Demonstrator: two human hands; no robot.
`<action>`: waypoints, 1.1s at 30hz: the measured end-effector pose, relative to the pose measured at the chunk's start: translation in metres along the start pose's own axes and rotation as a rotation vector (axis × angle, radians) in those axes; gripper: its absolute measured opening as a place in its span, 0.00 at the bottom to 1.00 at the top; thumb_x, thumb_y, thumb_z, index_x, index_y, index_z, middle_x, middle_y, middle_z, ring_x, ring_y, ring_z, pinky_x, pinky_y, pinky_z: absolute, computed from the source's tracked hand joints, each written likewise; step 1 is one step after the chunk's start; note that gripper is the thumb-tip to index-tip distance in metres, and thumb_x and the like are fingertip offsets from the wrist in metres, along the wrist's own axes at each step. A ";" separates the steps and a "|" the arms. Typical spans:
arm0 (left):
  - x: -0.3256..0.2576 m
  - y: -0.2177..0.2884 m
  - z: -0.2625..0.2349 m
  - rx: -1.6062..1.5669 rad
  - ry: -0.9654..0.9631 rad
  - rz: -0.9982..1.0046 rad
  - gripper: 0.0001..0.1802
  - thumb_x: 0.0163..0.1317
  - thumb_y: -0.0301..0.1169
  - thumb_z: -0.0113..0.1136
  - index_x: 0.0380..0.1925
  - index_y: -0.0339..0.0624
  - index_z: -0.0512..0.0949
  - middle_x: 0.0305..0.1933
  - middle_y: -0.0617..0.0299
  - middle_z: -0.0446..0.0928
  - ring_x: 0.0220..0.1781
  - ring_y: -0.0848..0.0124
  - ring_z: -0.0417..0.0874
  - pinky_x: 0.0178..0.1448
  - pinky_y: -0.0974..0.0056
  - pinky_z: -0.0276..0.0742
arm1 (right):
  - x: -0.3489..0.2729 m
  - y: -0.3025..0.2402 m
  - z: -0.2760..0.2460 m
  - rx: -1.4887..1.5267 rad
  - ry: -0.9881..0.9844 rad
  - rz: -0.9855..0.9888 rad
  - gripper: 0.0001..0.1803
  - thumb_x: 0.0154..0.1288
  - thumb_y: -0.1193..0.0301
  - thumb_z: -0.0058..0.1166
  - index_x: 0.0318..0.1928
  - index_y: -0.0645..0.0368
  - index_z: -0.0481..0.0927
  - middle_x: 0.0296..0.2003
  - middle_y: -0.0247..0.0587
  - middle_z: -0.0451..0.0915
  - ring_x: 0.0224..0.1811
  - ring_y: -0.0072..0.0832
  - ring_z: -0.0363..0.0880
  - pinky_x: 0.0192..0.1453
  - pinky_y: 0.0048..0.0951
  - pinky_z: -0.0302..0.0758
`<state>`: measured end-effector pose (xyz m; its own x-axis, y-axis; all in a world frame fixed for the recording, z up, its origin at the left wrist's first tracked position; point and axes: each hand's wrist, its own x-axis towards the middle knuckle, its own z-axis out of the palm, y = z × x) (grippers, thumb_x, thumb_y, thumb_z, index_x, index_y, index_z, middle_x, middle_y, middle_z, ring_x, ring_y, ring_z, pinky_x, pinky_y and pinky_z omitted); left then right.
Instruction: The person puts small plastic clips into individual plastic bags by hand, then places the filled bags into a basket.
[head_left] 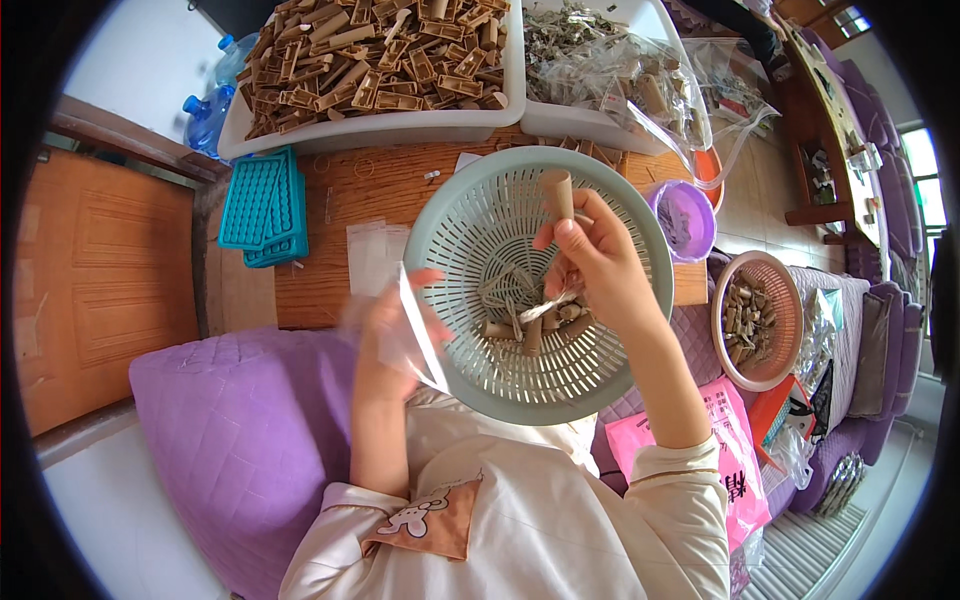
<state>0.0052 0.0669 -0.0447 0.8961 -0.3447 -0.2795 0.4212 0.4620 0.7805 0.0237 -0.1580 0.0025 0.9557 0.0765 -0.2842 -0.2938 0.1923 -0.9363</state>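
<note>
A pale green slotted basket (470,210) rests on my lap against a wooden table. Several short tan tubes and silvery strips (530,320) lie at its bottom. My right hand (590,265) is over the basket and grips a tan tube (557,192) that stands up between the fingers, together with a silvery strip hanging below the palm. My left hand (385,335) is at the basket's left rim and holds a small clear plastic bag (415,335), which looks blurred.
Two white tubs (390,128) of tan pieces and bagged parts stand at the table's far side. Teal trays (265,205) lie left, a purple bowl (685,220) and a pinkish basket (785,300) of tubes right. A purple cushion (240,430) is at my left.
</note>
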 end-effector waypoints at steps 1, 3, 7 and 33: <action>-0.005 -0.004 0.018 0.072 -0.073 0.077 0.27 0.51 0.31 0.61 0.51 0.38 0.66 0.22 0.65 0.75 0.19 0.78 0.73 0.21 0.79 0.64 | -0.002 0.001 0.006 0.005 -0.001 -0.018 0.15 0.66 0.66 0.43 0.48 0.61 0.63 0.30 0.36 0.72 0.17 0.18 0.72 0.20 0.15 0.69; -0.014 -0.008 0.046 0.142 -0.150 0.153 0.26 0.53 0.29 0.60 0.52 0.37 0.66 0.22 0.64 0.75 0.21 0.77 0.75 0.22 0.79 0.66 | -0.008 0.000 0.016 0.012 0.002 -0.057 0.15 0.64 0.69 0.45 0.48 0.62 0.62 0.29 0.37 0.70 0.17 0.18 0.72 0.20 0.15 0.69; -0.020 -0.012 0.056 0.371 -0.076 0.262 0.16 0.55 0.28 0.59 0.44 0.37 0.72 0.22 0.65 0.77 0.19 0.85 0.68 0.21 0.81 0.60 | -0.019 -0.002 0.028 -0.035 0.047 -0.131 0.14 0.62 0.75 0.47 0.47 0.65 0.64 0.31 0.39 0.73 0.22 0.18 0.74 0.22 0.17 0.71; -0.019 -0.010 0.042 0.556 0.188 0.789 0.07 0.56 0.26 0.56 0.30 0.37 0.68 0.27 0.56 0.78 0.21 0.78 0.75 0.22 0.75 0.68 | -0.035 -0.020 0.000 0.071 -0.336 -0.038 0.22 0.40 0.75 0.69 0.36 0.64 0.71 0.34 0.39 0.77 0.35 0.20 0.76 0.37 0.21 0.74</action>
<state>-0.0220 0.0352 -0.0237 0.9198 0.0556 0.3883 -0.3906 0.0368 0.9198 -0.0038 -0.1644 0.0314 0.9106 0.3835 -0.1541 -0.2695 0.2681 -0.9249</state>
